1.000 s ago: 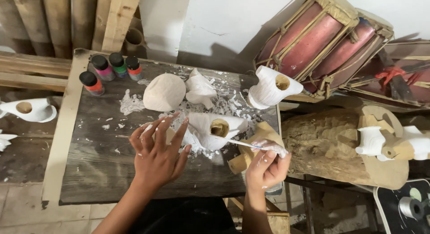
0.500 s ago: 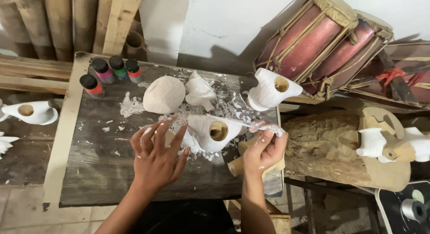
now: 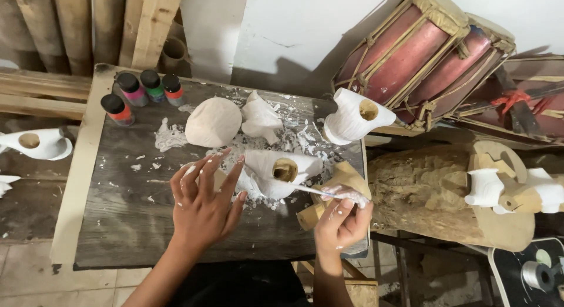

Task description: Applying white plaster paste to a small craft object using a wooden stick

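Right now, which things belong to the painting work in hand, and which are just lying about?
In use:
- white-painted carving, steadied by the left hand
- paintbrush, held in the right hand
- wooden table, splashed with white paint

Lying about:
- paint bottles
- round white piece
- white carving at the table edge
- drums
- log

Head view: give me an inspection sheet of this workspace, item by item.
Surface: dark wooden board, spattered with white paint.
Job's things: white-painted carved piece with a round hole; thin brush touching it.
Clutter: four paint bottles, a rounded unpainted piece, two more white pieces.
Hands: left hand steadies the carved piece with fingers spread; right hand grips the brush.
Cables: nothing seen.
Surroundings: red drums, carved log, wooden planks, white wall.
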